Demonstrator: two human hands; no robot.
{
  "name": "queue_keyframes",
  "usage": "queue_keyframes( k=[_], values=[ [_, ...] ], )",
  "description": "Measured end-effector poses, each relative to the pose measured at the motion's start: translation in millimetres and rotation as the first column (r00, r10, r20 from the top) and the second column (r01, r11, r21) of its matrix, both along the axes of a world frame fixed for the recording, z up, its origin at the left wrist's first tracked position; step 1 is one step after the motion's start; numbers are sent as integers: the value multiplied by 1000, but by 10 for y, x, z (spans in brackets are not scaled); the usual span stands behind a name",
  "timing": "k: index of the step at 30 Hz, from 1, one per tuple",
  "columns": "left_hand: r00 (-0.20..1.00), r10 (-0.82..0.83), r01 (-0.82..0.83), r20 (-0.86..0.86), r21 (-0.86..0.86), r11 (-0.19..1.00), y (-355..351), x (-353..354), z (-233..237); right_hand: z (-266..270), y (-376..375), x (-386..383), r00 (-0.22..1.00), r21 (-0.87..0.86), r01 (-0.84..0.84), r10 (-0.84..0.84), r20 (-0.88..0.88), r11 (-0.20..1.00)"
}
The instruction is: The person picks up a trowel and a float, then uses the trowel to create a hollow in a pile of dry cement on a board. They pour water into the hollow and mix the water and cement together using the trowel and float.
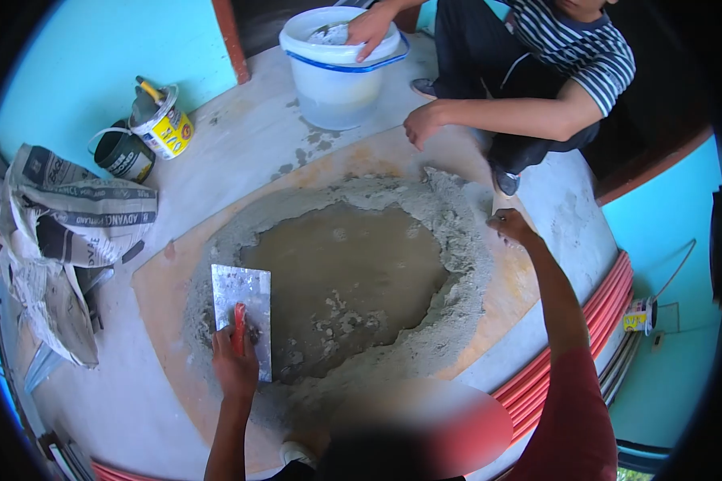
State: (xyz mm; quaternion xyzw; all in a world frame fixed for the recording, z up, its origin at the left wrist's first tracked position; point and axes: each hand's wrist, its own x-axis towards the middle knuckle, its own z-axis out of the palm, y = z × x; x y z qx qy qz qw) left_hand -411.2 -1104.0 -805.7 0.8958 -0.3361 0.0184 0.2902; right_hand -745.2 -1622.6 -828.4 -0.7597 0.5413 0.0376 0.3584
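The red handle of a rectangular metal trowel (257,337) is in my left hand (235,362), its blade over the left side of a ring of grey mortar mix (465,276). Brownish water (345,260) pools inside the ring, with some pale clumps near its lower edge. My right hand (512,227) is out past the ring's right side, fingers curled; a thin pale edge shows beside them, too small to identify. The mix lies on a tan board (156,280).
A person (569,48) crouches at the upper right, one hand in a white bucket (337,88). Two small buckets (164,124) and torn cement bags (88,208) are at the left. Red pipes (573,345) run along the lower right.
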Motion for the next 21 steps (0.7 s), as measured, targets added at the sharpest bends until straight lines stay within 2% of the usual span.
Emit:
queue_keyframes(
  k=[2, 5, 6, 8, 12, 17, 20, 21],
  values=[
    [1000, 26, -25, -10, 8, 1000, 28, 23, -35, 44, -57, 154, 994, -23, -90, 92, 54, 996],
    [999, 40, -40, 4, 8, 999, 24, 43, -36, 141, -146, 562, 971, -64, -238, 238, -10, 969],
    [999, 41, -41, 11, 10, 999, 32, 41, -35, 140, -167, 711, 937, -191, -346, 348, -24, 919],
    [999, 42, -42, 0, 9, 999, 59, 49, -51, 120, -179, 1024, 835, -427, -525, 542, -94, 736],
    [999, 41, -41, 10, -21, 999, 113, 38, -65, 129, 78, 1615, 800, -503, -580, 565, -203, 641],
    [999, 42, -42, 3, -32, 999, 169, -1, -6, 466, 603, 2078, 660, -492, -745, 603, -448, 450],
    [999, 41, -40, 33, -25, 999, 205, 8, -35, 535, 741, 2106, 646, -561, -739, 627, -435, 372],
    [998, 44, -43, 40, -25, 999, 215, 12, -36, 514, 720, 2116, 686, -589, -703, 600, -413, 399]
  ],
)
